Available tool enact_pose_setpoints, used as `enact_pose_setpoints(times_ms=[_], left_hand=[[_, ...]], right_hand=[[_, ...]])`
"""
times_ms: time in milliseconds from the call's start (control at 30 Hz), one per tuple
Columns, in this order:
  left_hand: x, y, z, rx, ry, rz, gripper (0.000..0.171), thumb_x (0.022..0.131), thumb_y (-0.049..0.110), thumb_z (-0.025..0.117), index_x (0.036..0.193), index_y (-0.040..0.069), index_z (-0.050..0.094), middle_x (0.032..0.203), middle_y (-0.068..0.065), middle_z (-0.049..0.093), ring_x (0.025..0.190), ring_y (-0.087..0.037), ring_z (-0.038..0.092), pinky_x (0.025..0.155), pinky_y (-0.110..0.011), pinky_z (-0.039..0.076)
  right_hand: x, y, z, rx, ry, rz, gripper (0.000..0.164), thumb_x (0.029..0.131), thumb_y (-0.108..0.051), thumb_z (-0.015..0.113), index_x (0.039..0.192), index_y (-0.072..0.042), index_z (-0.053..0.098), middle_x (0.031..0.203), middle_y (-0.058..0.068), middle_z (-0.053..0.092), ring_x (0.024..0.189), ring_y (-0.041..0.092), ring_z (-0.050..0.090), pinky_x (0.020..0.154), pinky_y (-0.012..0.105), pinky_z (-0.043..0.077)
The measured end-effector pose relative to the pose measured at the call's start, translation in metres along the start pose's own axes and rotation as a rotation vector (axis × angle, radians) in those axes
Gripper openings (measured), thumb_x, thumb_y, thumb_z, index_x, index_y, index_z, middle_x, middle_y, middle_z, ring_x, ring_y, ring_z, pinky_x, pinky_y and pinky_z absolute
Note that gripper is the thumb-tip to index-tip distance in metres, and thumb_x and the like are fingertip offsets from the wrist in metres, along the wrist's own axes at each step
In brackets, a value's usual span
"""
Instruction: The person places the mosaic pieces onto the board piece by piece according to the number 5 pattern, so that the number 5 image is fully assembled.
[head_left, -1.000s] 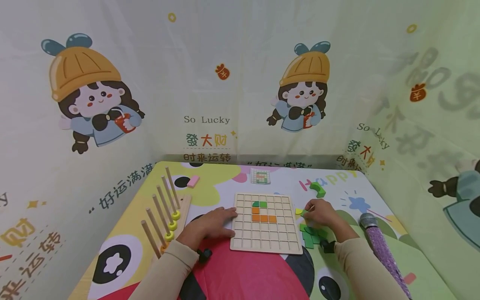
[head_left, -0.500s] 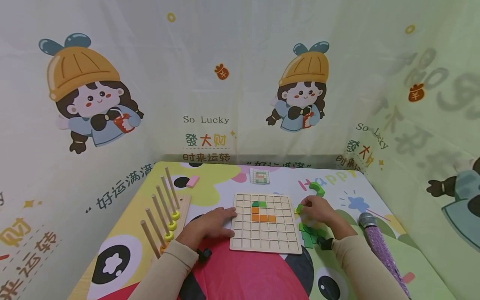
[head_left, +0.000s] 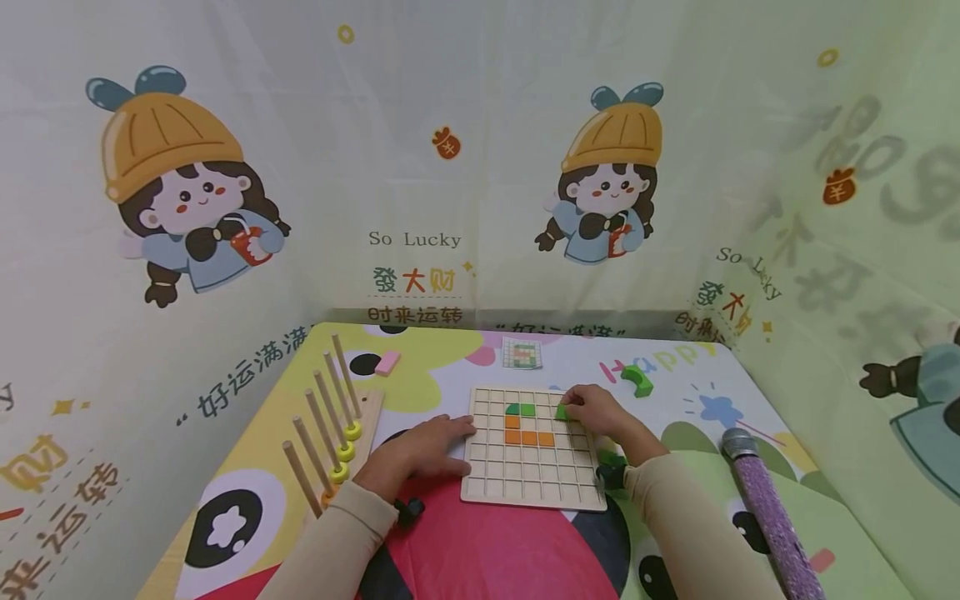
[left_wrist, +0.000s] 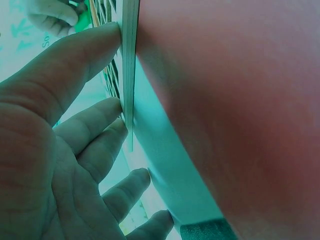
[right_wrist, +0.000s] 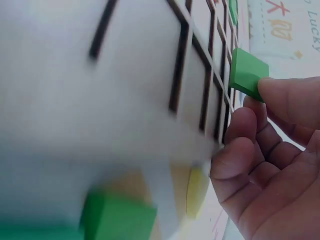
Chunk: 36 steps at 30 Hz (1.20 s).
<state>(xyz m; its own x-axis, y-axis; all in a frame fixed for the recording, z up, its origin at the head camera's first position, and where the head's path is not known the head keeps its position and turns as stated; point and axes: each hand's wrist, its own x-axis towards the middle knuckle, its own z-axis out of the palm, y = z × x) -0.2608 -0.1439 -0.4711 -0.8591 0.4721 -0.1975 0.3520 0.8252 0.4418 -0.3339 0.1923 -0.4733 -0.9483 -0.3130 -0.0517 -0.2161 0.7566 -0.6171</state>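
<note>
While between fingers (right_wrist: 290,97), one green tile (right_wrist: 248,71)

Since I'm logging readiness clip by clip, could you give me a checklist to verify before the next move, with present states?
1. Green tile held by the right hand: ok, pinched at the fingertips.
2. Left hand touching the board: ok, fingers at its left edge.
3. Green tile seated in a cell: not ok, it is in the fingertips.
4. Orange tiles in grid cells: ok, four visible.
5. Layout matching the printed card: cannot tell, print too small.
</note>
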Motion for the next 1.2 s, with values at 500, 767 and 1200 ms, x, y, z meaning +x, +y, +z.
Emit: enact_pose_setpoints(times_ms=[500,767,1200], left_hand=[[0.001,0.0,0.001,0.012,-0.002,-0.001,0.067,0.09,0.038,0.079,0.15,0.021,0.056,0.164,0.003,0.043,0.153,-0.034,0.035,0.117,-0.055,0.04],[0.0,-0.002,0.002,0.013,-0.002,-0.017,0.068,0.09,0.04,0.078,0.151,0.023,0.055,0.164,0.004,0.043,0.153,-0.033,0.035,0.117,-0.055,0.04],[0.001,0.0,0.003,0.017,-0.002,-0.019,0.068,0.089,0.039,0.079,0.15,0.023,0.056,0.164,0.004,0.043,0.152,-0.033,0.035,0.117,-0.056,0.04]], right_hand=[[0.024,-0.025,0.015,-0.102,-0.033,-0.019,0.01,0.099,-0.006,0.062,0.101,-0.006,0.071,0.097,0.006,0.069,0.088,0.021,0.058,0.088,0.043,0.052],[0.026,-0.029,0.02,-0.115,-0.008,-0.008,0.009,0.097,-0.005,0.064,0.099,-0.006,0.073,0.097,0.006,0.072,0.087,0.02,0.06,0.088,0.044,0.054],[0.015,-0.026,0.009,-0.117,0.019,0.031,0.015,0.101,-0.012,0.061,0.107,-0.007,0.074,0.105,0.008,0.073,0.094,0.023,0.062,0.09,0.045,0.054]])
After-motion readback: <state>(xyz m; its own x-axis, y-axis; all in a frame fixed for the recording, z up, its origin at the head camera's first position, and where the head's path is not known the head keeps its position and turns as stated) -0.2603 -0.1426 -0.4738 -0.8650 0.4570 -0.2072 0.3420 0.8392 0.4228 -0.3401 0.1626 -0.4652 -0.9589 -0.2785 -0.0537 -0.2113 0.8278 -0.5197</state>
